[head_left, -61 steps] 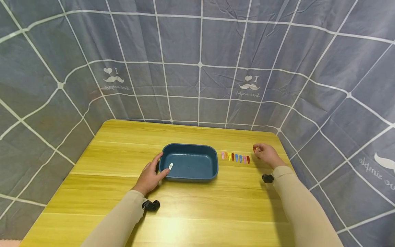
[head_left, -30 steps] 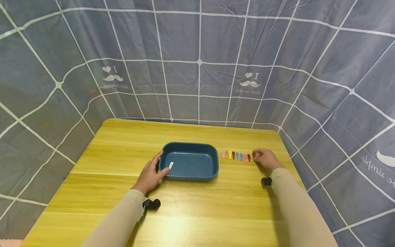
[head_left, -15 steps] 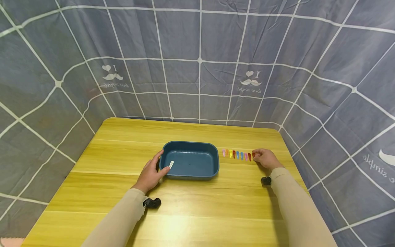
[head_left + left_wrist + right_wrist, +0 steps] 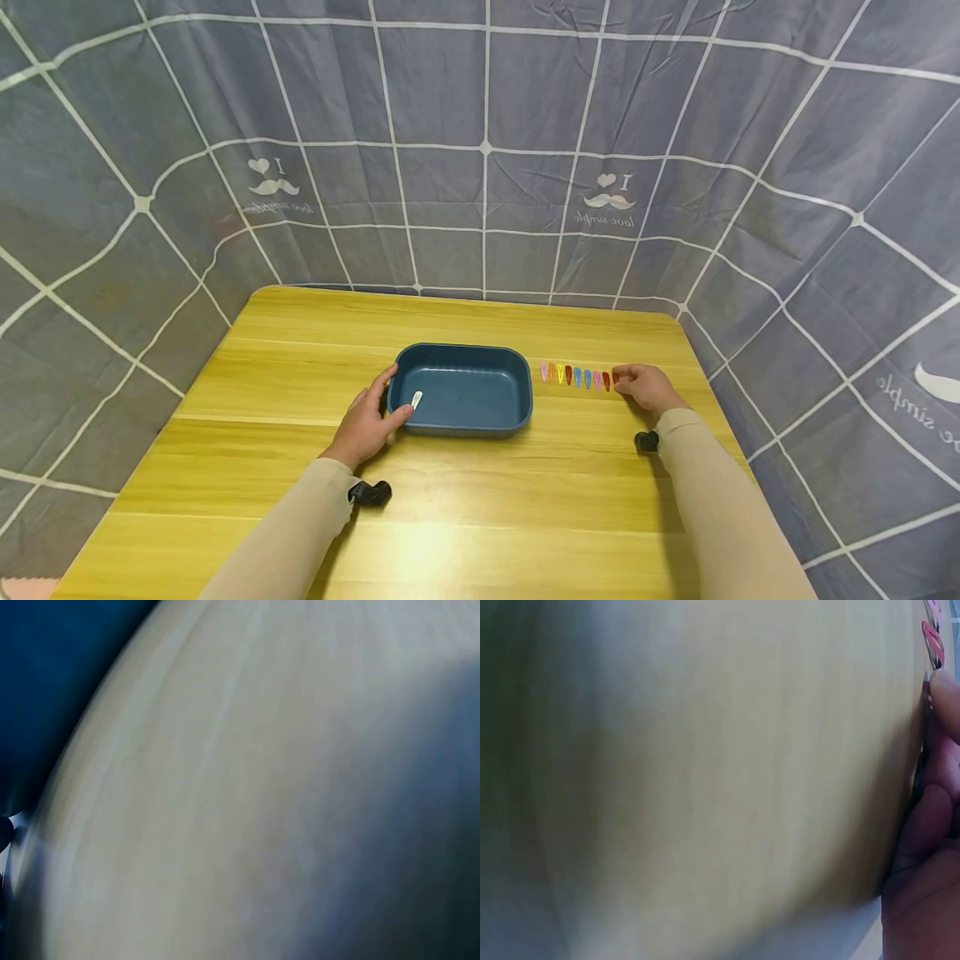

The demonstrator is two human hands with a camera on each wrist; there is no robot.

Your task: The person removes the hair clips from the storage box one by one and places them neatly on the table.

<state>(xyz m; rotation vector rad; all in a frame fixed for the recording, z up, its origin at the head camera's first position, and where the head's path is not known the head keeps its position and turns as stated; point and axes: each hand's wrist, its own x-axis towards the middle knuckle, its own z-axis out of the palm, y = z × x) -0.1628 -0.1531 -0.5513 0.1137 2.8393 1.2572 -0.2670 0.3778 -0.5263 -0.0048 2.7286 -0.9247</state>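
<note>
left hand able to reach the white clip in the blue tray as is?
Probably yes. The left hand rests on the blue tray at its left rim, the white clip lies just inside that rim, and nothing covers it.

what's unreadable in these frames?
- Red hair clip at the right hand: head view, fingers cover most of it.
- Left wrist view: blurred; only blue tray edge and table.
- Small white thing in the tray by the left hand: too small to identify.
</note>
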